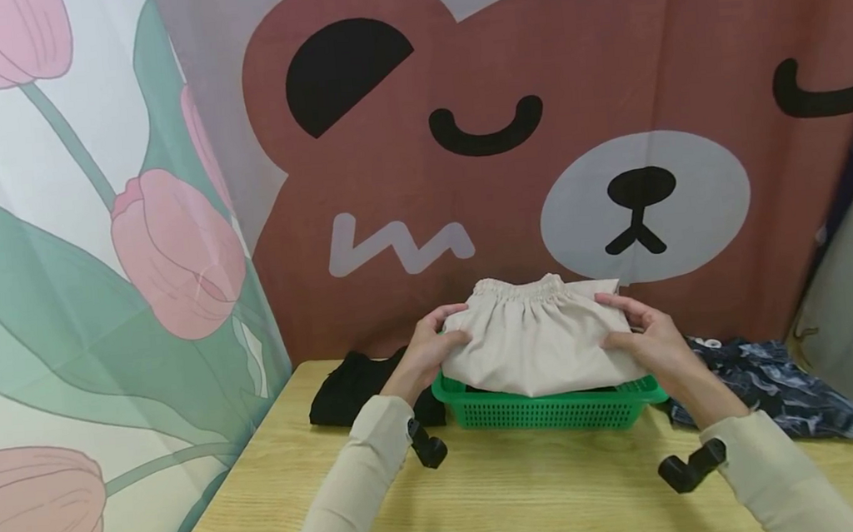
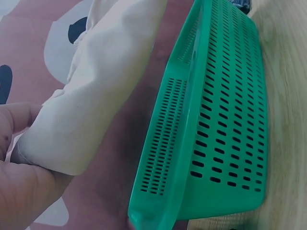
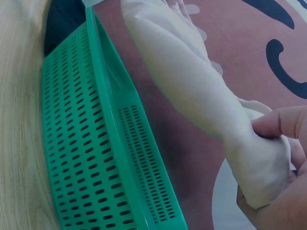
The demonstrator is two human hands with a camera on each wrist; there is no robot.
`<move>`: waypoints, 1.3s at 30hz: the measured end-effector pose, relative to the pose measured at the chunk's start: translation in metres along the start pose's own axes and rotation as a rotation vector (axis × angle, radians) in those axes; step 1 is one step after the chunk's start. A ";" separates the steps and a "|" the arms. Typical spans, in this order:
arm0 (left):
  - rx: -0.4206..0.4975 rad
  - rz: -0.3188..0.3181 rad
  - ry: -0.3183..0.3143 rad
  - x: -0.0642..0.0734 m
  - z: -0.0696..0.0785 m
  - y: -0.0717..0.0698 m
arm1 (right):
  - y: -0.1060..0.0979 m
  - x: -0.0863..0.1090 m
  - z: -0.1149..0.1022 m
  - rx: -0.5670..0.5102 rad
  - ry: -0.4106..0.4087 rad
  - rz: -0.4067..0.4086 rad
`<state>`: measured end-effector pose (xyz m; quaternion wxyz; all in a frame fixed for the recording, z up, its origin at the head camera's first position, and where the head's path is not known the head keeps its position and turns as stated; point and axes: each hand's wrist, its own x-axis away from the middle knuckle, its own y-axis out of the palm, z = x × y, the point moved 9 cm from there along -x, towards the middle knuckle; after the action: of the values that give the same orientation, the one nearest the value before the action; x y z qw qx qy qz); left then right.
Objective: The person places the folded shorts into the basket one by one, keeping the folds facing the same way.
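A folded cream garment with a gathered elastic waistband (image 1: pixel 529 333) hangs just above a green plastic basket (image 1: pixel 551 413). My left hand (image 1: pixel 433 345) grips its left side, thumb in front and fingers behind. On the opposite side, my right hand (image 1: pixel 650 338) pinches it the same way. In the left wrist view, the cloth (image 2: pixel 100 81) is bunched into a thick fold held by the left hand (image 2: pixel 21 177), apart from the basket rim. The right wrist view shows the right thumb and fingers (image 3: pixel 283 122) around the other end. The garment hides most of the basket's inside.
A folded black garment (image 1: pixel 350 393) lies left of the basket on the wooden table (image 1: pixel 534 491). To the right is a dark blue patterned garment (image 1: pixel 775 389). A bear-print cloth (image 1: pixel 359 179) hangs behind the table, and a tulip-print cloth (image 1: pixel 100 325) hangs at the left.
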<state>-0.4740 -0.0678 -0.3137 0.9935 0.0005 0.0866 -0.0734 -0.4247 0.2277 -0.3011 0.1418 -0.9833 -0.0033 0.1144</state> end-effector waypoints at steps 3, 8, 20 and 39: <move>-0.013 0.006 0.011 -0.002 0.000 -0.001 | 0.001 -0.002 0.001 -0.004 0.003 0.004; -0.029 0.019 0.008 -0.006 -0.003 -0.002 | 0.002 -0.008 0.007 -0.010 0.016 0.001; -0.061 0.047 -0.015 -0.012 -0.016 0.005 | -0.001 -0.014 0.021 -0.001 0.029 -0.006; -0.175 0.127 0.001 -0.021 -0.026 0.014 | -0.003 -0.025 0.034 0.031 0.043 0.018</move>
<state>-0.4973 -0.0509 -0.3361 0.9924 -0.0809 0.0930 -0.0022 -0.4571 0.2395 -0.3261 0.1560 -0.9832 0.0103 0.0946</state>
